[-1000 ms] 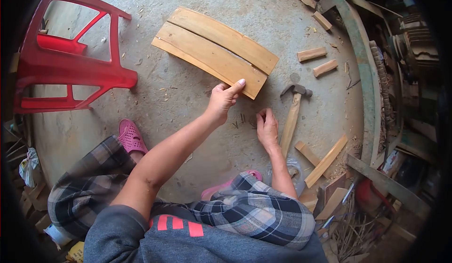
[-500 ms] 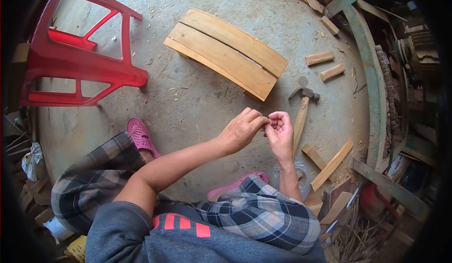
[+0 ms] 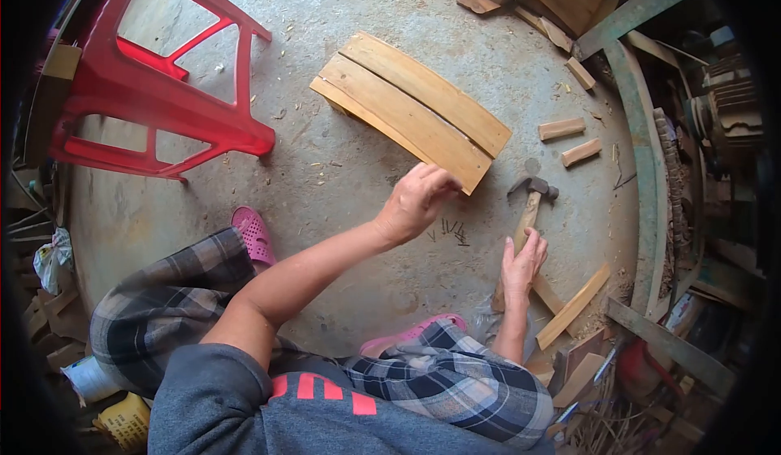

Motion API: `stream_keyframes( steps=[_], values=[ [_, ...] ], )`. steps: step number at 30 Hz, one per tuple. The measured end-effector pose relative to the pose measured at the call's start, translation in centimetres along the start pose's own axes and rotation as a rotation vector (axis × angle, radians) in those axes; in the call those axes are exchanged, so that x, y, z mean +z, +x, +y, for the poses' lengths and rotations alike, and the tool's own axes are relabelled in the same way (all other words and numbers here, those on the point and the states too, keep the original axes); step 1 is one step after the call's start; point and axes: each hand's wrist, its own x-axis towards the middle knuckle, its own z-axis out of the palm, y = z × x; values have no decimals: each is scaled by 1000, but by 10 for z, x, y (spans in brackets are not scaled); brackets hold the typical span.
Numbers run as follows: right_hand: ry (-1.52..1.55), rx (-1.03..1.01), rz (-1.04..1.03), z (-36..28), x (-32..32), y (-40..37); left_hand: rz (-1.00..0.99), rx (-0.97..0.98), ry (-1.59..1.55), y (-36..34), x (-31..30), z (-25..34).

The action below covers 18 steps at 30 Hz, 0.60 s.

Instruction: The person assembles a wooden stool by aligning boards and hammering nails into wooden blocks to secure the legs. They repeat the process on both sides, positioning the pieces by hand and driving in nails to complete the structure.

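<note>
My left hand (image 3: pixel 415 203) is over the near right end of a small wooden bench (image 3: pixel 415 107), whose top is two planks with a gap between. Its fingers are pinched together and blurred at the tips; whatever they hold is too small to make out. My right hand (image 3: pixel 523 266) is around the handle of a claw hammer (image 3: pixel 532 194) lying on the floor, thumb on one side and fingers on the other. Several nails (image 3: pixel 451 230) lie loose on the concrete, between my left hand and the hammer.
A red plastic chair (image 3: pixel 154 89) lies at the left. Two short wood blocks (image 3: pixel 562 129) are right of the bench, and wooden strips (image 3: pixel 574 307) lie by my right forearm. A greenish frame (image 3: pixel 639 170) and machinery border the right side. Wood shavings dot the floor.
My hands were together in front of the bench and have separated. The left went up to the bench's end, uncovering the nails; the right went down to the hammer handle. The view shifted slightly.
</note>
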Motion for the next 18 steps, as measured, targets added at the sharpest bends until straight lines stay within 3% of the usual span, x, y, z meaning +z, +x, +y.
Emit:
stream_keyframes(
  steps=[1, 5, 6, 18],
  values=[
    [55, 136, -98, 2, -1, -1, 33, -22, -17, 5, -4, -5],
    [55, 174, -60, 12, 8, -5, 40, -223, -69, 23, -10, -15],
    [43, 191, -58, 14, 10, -5, 47, -136, 8, 26, -10, -18],
    [62, 231, -39, 27, 37, 8, 15, -68, 247, 37, 14, -22]
  ],
)
